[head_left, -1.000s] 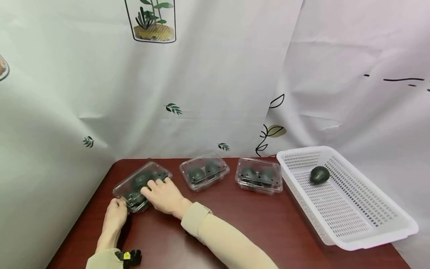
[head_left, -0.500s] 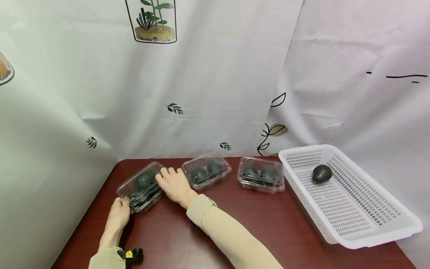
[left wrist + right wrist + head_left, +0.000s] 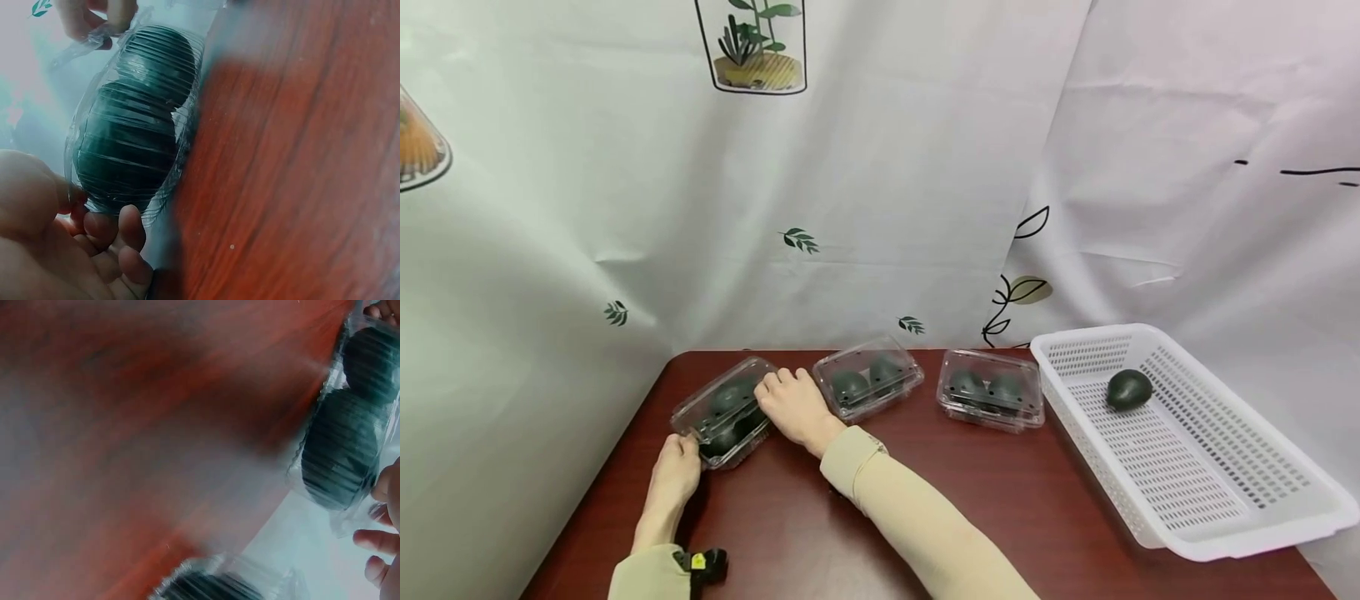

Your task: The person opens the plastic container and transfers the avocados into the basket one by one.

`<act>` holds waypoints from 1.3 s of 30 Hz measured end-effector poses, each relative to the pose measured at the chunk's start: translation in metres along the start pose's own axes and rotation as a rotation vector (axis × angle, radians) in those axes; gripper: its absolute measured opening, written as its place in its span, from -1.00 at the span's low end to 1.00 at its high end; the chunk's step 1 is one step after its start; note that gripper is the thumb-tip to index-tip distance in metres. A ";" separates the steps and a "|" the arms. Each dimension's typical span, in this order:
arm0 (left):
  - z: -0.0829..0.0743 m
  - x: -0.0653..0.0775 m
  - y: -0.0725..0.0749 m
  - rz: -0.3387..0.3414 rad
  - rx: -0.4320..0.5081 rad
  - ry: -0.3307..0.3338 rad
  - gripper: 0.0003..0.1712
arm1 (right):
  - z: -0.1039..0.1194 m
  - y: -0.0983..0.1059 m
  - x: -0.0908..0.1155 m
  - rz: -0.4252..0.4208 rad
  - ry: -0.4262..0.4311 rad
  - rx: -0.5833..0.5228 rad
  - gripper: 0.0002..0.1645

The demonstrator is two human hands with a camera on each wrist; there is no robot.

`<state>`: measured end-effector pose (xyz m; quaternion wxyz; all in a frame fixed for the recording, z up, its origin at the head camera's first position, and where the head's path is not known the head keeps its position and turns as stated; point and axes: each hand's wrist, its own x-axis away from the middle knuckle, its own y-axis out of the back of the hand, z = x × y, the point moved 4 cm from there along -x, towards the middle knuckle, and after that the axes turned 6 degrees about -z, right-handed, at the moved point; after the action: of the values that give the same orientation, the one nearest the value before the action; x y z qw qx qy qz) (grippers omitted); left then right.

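Observation:
A clear plastic clamshell box [image 3: 715,417] sits at the back left of the table, with two dark green avocados showing through it. My left hand [image 3: 673,468] pinches its near left corner, thumb and fingers at the rim. At the opposite end my right hand [image 3: 793,407] holds the box's right edge, covering that corner. The left wrist view shows the ribbed side of the box [image 3: 131,125] with both avocados behind it, and the right fingers [image 3: 117,14] on the plastic edge at the top. The right wrist view has the right fingertips [image 3: 375,542] beside the box end.
Two more clamshell boxes, a middle one [image 3: 868,379] and a right one [image 3: 991,390], each with two avocados, stand along the back edge. A white perforated basket [image 3: 1150,540] at the right holds one avocado [image 3: 1129,390]. A printed white curtain [image 3: 880,208] hangs behind the dark red table [image 3: 775,533].
My right hand has slid rightward along the left box's front edge to its right end. My left hand has stayed at the left corner. The head view has shifted slightly.

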<state>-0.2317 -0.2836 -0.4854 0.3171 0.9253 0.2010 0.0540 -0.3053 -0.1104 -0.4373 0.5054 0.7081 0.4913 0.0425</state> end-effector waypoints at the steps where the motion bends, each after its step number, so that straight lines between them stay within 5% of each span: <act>1: -0.001 0.000 -0.001 0.000 0.001 0.000 -0.57 | -0.002 0.001 -0.001 -0.009 0.000 0.002 -0.74; 12: -0.006 -0.002 0.001 0.005 -0.020 -0.031 -0.56 | -0.019 0.009 -0.011 -0.004 0.014 -0.011 -0.77; 22: 0.015 0.007 0.014 0.039 -0.005 0.021 -0.58 | -0.013 0.035 -0.027 -0.081 0.091 -0.107 -0.80; 31: 0.007 -0.001 0.006 -0.014 -0.008 -0.026 -0.50 | -0.038 0.037 -0.038 -0.128 0.005 -0.240 -0.77; 39: 0.000 0.000 -0.004 -0.066 -0.029 -0.079 -0.54 | -0.049 0.024 -0.052 -0.162 -0.176 -0.259 -0.74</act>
<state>-0.2333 -0.2809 -0.4874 0.3398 0.9149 0.2180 0.0099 -0.3436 -0.1156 -0.3721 0.6352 0.5963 0.4909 0.0025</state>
